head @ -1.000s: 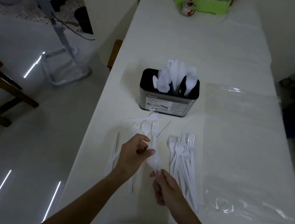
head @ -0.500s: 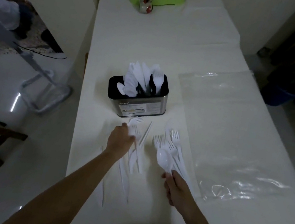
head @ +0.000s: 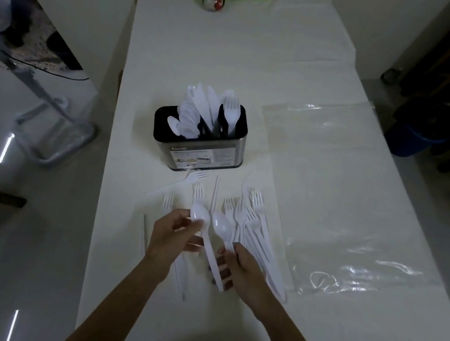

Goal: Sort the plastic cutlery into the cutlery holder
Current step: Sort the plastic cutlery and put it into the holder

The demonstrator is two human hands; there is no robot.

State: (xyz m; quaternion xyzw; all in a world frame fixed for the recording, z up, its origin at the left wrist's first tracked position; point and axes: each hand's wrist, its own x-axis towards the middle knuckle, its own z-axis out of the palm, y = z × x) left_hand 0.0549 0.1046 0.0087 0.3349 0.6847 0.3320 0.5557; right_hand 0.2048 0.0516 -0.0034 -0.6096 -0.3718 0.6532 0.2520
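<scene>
- A white plastic spoon [head: 199,217] is now pinched in the left hand [head: 172,237], where half a second ago that hand was pressed flat among the loose cutlery near the holder; the spoon has been lifted clear of the bench [head: 237,61], bowl pointing toward the holder.
- A second spoon [head: 221,226] is kept in the right hand [head: 243,266], as it was before; the fingers [head: 224,260] are curled round its handle, and whether the long handle lying across them belongs to this spoon or to the left one cannot be told.
- Both hands are thus closed on cutlery, and the two spoon bowls are held side by side, nearly touching, above the near part of the bench.
- The cutlery holder [head: 200,148] stands at the middle of the bench, toward its left edge, with spoons already gathered in its left compartment, knives in the middle and forks [head: 230,108] at the right.
- A heap of forks [head: 251,220] is left on the bench just right of the hands, a few single forks [head: 198,191] and thin pieces lie between the hands and the holder, and a clear plastic bag [head: 349,192] is spread toward the right edge.
- It is judged that spoons are being collected as a pair for the left compartment; the sorting is well begun, but most forks are not yet placed.
</scene>
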